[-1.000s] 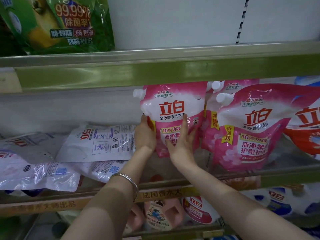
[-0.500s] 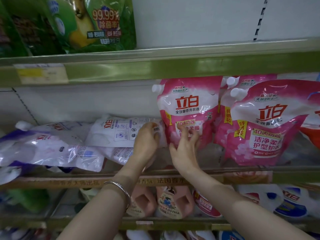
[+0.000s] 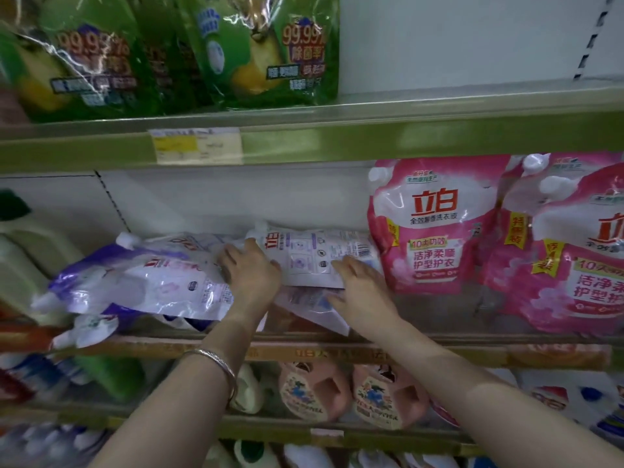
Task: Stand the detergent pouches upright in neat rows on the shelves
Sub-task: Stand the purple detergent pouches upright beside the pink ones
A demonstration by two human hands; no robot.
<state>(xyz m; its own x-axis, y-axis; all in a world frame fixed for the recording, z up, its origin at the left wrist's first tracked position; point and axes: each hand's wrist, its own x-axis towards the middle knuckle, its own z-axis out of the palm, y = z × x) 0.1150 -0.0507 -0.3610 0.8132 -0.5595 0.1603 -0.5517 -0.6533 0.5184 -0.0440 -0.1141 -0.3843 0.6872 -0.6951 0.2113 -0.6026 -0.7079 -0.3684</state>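
Two pink detergent pouches stand upright on the middle shelf: one right of centre, another further right. A white pouch lies flat, back side up, on top of another flat pouch. My left hand rests on the white pouch's left end, fingers curled over it. My right hand lies on its lower right edge, fingers spread. A white-and-purple pouch lies on its side to the left.
Green pouches stand on the top shelf above a green shelf rail with a price label. Pink bottles fill the shelf below. A large pale jug stands at the far left.
Both hands left the upright pink pouch and moved left onto the flat white pouch. The view shifted left as well.
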